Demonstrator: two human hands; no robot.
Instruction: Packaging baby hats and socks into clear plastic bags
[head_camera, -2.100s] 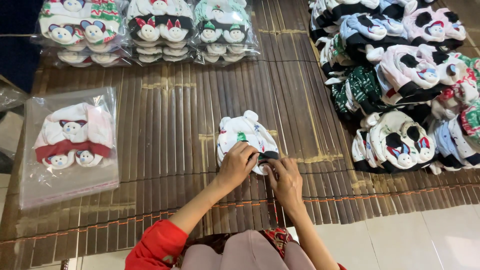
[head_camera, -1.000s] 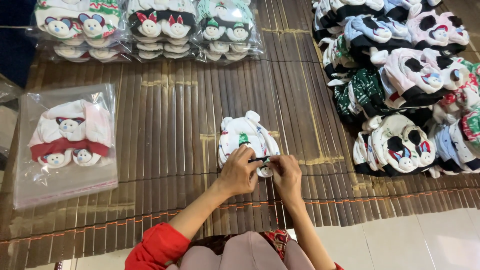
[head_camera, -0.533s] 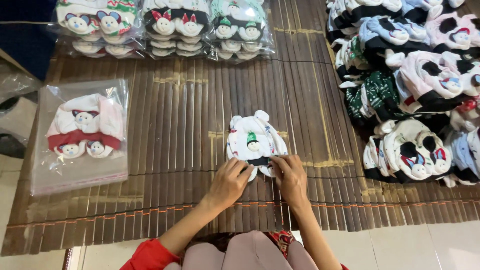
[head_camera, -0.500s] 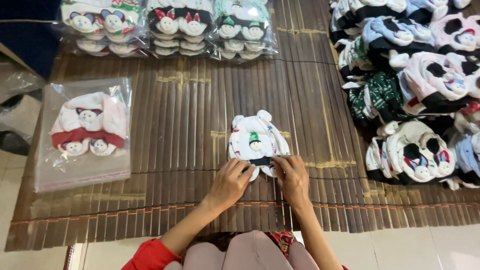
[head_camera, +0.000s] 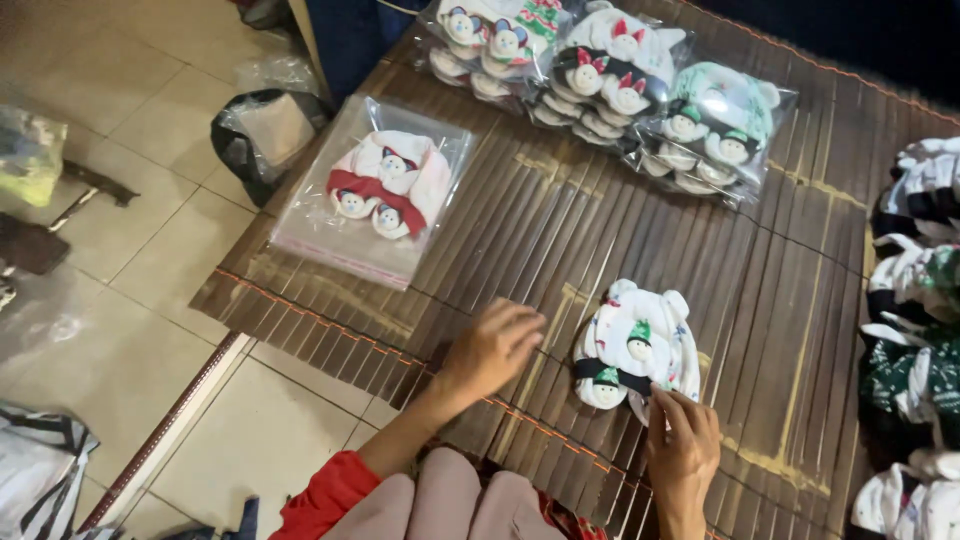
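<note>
Resting on the slatted mat (head_camera: 560, 230), the white bundle of baby hats (head_camera: 637, 345) is touched at its near edge by the right hand (head_camera: 683, 440), fingers loosely together, gripping nothing. The left hand (head_camera: 490, 345), spread flat and empty, lies just to the bundle's left.

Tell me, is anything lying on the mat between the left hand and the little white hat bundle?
Nothing visible does. The left hand rests open on the bamboo mat, and only bare slats lie between it and the white hat bundle. The right hand already touches the bundle's near edge.
</note>
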